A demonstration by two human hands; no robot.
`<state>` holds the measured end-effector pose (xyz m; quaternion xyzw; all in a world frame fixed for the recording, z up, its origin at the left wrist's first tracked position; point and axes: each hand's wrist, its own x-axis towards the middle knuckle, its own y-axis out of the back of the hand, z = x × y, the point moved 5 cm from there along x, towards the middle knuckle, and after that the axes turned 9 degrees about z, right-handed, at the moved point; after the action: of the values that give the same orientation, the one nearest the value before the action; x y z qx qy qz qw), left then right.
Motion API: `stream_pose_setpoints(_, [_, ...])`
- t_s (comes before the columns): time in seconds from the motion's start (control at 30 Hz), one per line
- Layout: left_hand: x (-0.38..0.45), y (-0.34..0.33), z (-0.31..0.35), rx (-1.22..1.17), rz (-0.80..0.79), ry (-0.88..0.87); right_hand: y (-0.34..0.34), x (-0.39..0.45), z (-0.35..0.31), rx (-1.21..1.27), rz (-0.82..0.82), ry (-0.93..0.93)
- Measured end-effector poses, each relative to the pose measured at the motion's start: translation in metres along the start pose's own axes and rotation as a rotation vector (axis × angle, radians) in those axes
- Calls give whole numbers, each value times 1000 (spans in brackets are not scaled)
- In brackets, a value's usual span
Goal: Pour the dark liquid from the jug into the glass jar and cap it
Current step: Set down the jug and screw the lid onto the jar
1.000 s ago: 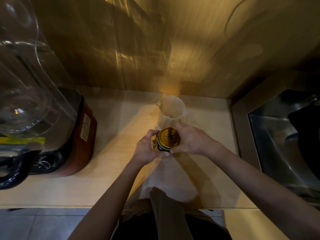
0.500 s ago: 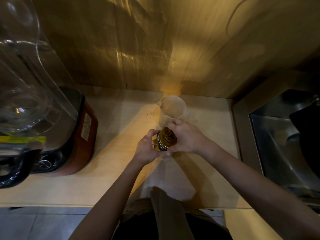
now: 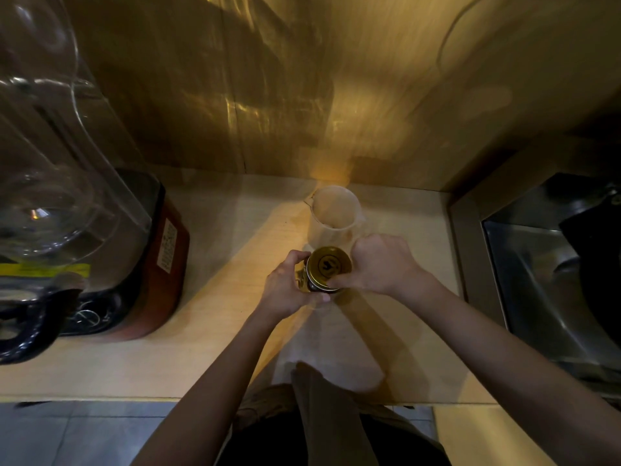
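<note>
A glass jar stands on the pale wooden counter, seen from above, with a gold metal lid on its mouth. My left hand wraps the jar's left side. My right hand grips the lid's right and near rim, fingers curled around it. Just behind the jar stands a translucent white jug, upright, spout toward the left, looking empty inside. The jar's contents are hidden by the lid and hands.
A blender with a clear pitcher on a red-brown base fills the left of the counter. A steel sink lies to the right. A wooden wall rises close behind the jug.
My right hand has turned on the lid, its knuckles swinging from over the lid to the lid's right side. The left hand and jar stay in place.
</note>
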<state>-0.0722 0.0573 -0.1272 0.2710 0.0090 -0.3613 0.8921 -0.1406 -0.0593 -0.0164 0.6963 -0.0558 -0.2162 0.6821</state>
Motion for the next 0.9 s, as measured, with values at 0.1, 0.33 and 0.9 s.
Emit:
stream_pose_setpoints(0.1, [0, 0, -1, -3, 6, -2, -9, 3, -5, 110, -85, 174])
stream_pose_setpoints(0.33, [1, -1, -3, -11, -6, 12, -20, 4, -13, 123, -104, 188])
stream_pose_setpoints(0.9, [-2, 0, -1, -1, -28, 23, -46, 8, 0, 433, 53, 202])
